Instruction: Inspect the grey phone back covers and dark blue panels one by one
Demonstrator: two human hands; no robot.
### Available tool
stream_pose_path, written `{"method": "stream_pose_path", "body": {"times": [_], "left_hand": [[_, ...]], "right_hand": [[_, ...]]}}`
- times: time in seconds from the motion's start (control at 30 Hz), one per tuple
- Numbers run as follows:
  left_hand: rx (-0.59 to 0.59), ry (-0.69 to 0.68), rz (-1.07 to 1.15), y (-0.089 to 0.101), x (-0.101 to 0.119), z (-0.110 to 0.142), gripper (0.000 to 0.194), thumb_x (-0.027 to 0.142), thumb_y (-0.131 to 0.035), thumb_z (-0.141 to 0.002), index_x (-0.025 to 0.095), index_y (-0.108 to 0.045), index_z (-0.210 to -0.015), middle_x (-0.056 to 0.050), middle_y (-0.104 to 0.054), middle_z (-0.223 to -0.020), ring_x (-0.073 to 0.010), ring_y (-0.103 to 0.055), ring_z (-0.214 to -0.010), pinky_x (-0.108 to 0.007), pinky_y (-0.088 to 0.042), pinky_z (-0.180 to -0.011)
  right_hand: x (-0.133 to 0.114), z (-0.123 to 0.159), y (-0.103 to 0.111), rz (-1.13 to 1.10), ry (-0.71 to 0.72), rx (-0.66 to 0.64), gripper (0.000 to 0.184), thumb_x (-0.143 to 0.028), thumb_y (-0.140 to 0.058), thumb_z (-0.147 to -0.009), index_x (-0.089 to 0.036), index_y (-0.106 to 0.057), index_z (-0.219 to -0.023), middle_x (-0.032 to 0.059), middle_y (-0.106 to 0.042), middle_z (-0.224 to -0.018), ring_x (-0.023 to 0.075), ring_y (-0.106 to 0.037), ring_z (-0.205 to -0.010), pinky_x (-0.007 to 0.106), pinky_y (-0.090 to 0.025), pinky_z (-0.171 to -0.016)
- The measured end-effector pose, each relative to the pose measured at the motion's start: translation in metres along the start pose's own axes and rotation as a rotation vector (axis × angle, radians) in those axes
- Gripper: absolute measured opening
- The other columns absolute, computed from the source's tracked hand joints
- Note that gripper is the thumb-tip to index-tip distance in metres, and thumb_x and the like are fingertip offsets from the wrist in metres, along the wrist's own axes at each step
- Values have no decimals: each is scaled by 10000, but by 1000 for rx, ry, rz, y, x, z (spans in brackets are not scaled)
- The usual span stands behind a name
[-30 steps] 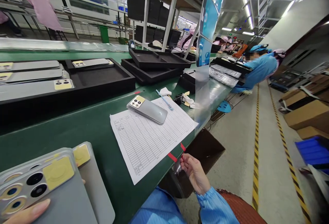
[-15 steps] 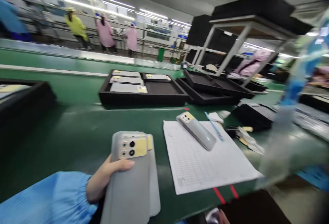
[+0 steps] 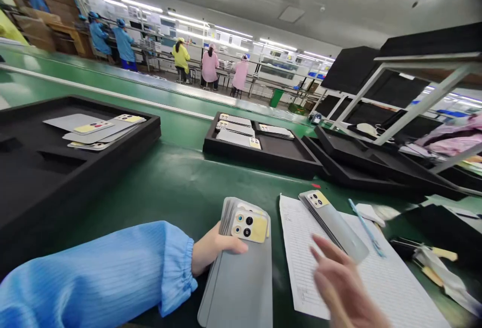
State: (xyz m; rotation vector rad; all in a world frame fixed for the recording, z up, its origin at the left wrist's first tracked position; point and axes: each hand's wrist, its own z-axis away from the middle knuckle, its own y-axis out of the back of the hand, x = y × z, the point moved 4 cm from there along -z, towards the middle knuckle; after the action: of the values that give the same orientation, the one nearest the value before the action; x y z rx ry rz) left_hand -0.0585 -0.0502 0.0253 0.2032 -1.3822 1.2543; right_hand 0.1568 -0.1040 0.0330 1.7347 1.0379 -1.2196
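My left hand, in a blue sleeve, is closed round a stack of grey phone back covers. Its thumb lies across the top cover, just below the camera area with its yellow film. The stack is upright and tilted a little, with several thin edges showing at its left. To the right, my right hand is blurred, fingers apart, with nothing in it. It hovers over a printed sheet, close to another stack of phone back covers lying on that paper.
A black tray with loose covers stands at the left. Behind the sheet is another black tray holding covers, beside stacked trays. A blue pen and a knife-like tool lie at the right. Several people work far back.
The view has turned left, bringing more of the left tray into sight. My right hand has come up from the bottom edge over the sheet. My left hand still holds its stack.
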Motion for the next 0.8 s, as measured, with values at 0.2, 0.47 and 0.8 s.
{"method": "stream_pose_path", "body": {"times": [0.2,0.47,0.8], "left_hand": [[-61,-83,23,-7,4,0,484,88,-600,-549,167,-616,-1026,-28,-678,-832,-191,-582,-796,-301,-411,-755],[-50,-89,62,-4,1,-1,447,85,-592,-580,163,-613,-1020,-17,-662,-792,-161,-568,-722,-270,-414,-696],[-68,-66,18,-4,0,-2,471,92,-621,-525,136,-630,-993,-51,-672,-797,-194,-569,-759,-311,-408,-730]], "right_hand": [[-45,3,-87,83,158,-236,91,-313,-599,-740,-239,-650,-731,75,-445,-1207,305,-357,-1179,456,-274,-982],[-29,-2,-100,264,180,-148,118,-317,-612,-717,-222,-579,-778,79,-426,-1136,301,-402,-1091,451,-305,-899],[-17,-4,-90,134,-49,-134,369,-419,-545,-762,-216,-459,-1058,76,-519,-1046,244,-518,-924,357,-432,-782]]}}
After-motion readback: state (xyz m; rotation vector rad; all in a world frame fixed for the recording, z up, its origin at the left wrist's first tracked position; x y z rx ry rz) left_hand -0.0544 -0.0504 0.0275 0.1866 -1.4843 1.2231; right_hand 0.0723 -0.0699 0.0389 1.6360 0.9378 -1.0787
